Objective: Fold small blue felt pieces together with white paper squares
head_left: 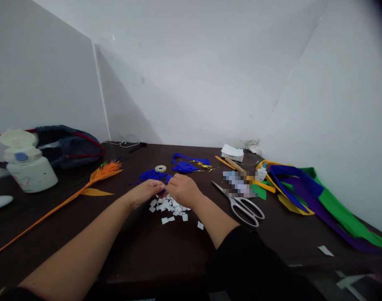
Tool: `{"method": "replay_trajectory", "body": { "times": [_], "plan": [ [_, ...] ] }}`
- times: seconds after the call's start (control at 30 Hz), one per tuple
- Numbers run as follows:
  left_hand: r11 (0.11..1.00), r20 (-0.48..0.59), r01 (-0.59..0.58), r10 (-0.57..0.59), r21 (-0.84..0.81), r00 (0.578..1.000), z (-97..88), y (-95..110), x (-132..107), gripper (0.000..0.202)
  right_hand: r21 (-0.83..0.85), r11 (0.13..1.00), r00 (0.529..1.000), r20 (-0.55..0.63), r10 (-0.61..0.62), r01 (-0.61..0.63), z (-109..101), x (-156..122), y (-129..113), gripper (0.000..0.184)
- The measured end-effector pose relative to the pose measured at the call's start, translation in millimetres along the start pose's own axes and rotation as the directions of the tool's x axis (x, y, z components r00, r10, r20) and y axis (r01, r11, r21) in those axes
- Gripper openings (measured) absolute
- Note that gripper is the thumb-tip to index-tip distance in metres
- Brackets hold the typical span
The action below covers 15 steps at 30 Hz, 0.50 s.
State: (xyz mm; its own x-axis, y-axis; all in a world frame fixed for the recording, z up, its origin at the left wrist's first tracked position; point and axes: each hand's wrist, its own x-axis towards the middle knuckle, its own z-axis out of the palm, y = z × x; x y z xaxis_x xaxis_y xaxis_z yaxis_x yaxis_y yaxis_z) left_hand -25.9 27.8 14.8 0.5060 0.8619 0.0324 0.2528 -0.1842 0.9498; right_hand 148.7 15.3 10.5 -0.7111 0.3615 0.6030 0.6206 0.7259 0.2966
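My left hand (146,192) and my right hand (184,190) meet over the dark table (131,246), pinching a small blue paper piece (169,179) between their fingertips. Just below the hands lies a heap of small white paper scraps (169,208). Beyond the hands are blue paper cuttings (151,174), a small roll of tape (160,168) and a blue strip (188,159). Scissors (241,202) with white handles lie right of my right hand.
An orange paper flower on a long stem (84,190) lies at left, by a white lidded tub (27,165) and a dark bag (68,144). Coloured paper strips (319,200), a glue bottle (261,172) and a white box (232,153) sit at right. White walls enclose the table.
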Motion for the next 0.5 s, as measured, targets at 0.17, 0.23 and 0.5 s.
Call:
{"method": "replay_trajectory", "body": {
  "times": [0.17,0.23,0.5],
  "plan": [
    [0.998,0.077,0.010,-0.005,-0.058,0.997,-1.8,0.2,-1.6,0.029,-0.006,1.000,1.000,-0.025,-0.014,0.014,0.7,-0.2,0.9,0.020],
    [0.999,0.091,0.004,0.001,-0.051,0.996,-2.6,-0.8,-1.8,0.027,0.007,1.000,0.999,-0.045,-0.012,0.012,1.9,-0.5,1.7,0.020],
    [0.936,0.019,-0.132,0.133,0.326,0.991,-5.4,-1.1,0.7,0.022,0.291,0.938,0.977,-0.042,0.210,-0.189,12.3,-2.5,3.3,0.011]
  ]
}}
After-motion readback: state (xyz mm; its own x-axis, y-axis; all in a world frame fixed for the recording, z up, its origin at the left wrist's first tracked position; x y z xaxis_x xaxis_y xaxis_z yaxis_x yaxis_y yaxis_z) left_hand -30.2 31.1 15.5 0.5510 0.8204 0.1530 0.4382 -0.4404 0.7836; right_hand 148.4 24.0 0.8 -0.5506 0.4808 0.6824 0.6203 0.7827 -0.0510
